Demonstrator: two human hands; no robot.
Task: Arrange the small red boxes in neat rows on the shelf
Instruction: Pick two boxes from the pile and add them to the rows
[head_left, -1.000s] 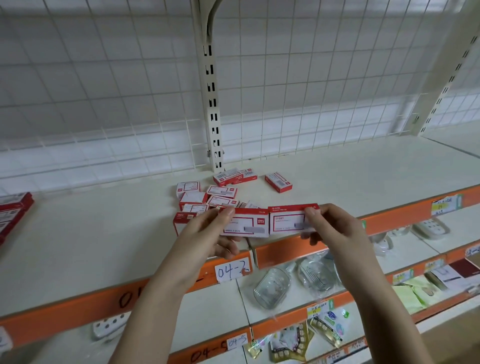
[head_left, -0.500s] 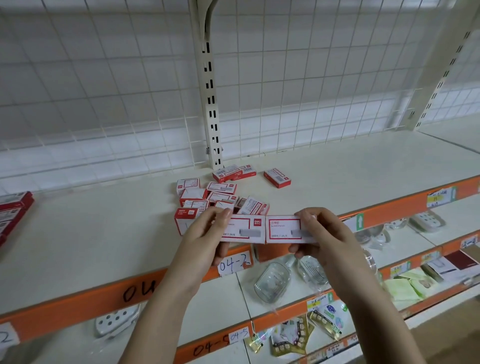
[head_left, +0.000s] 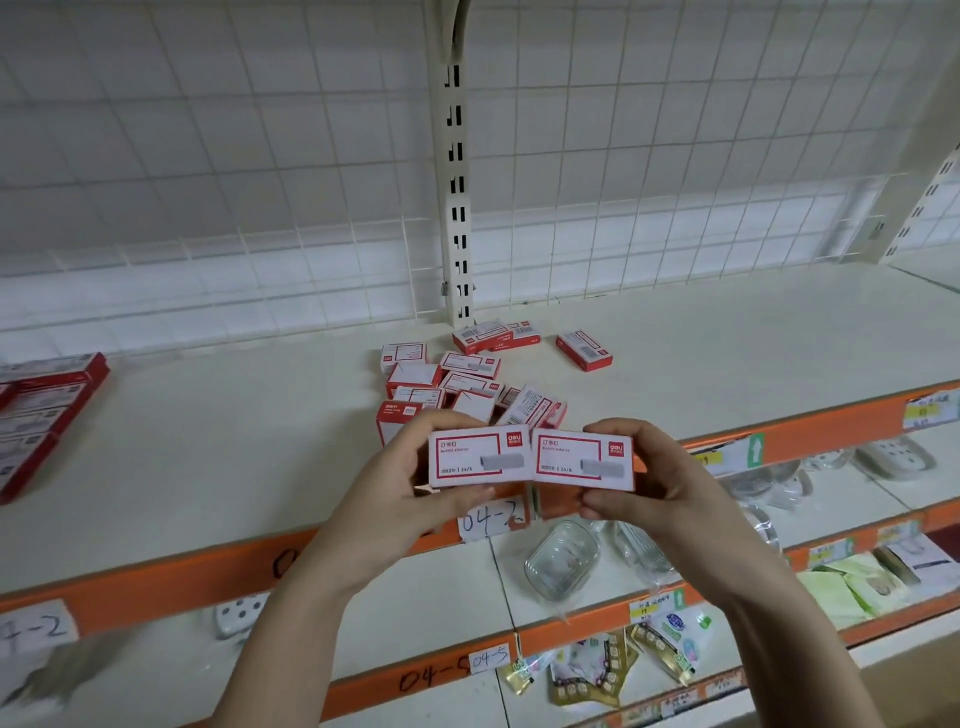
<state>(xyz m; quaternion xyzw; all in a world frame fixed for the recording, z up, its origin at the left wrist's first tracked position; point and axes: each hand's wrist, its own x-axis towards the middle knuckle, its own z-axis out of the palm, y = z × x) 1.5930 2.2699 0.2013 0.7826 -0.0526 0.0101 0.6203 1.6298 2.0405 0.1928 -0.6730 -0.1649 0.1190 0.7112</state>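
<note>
We hold two staple boxes side by side, touching, just in front of the loose pile on the shelf. Our left hand pinches the left box, our right hand pinches the right box. They look small, stiff, probably light; gripping the short ends seems best.

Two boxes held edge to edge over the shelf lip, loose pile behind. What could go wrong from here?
1. The left hand and right hand each pinch one box, left box and right box, by the outer end, in the air over the orange shelf edge; a slip could drop one to the lower shelves.
2. Setting them down could knock the loose pile just behind, where some boxes lie tilted.
</note>
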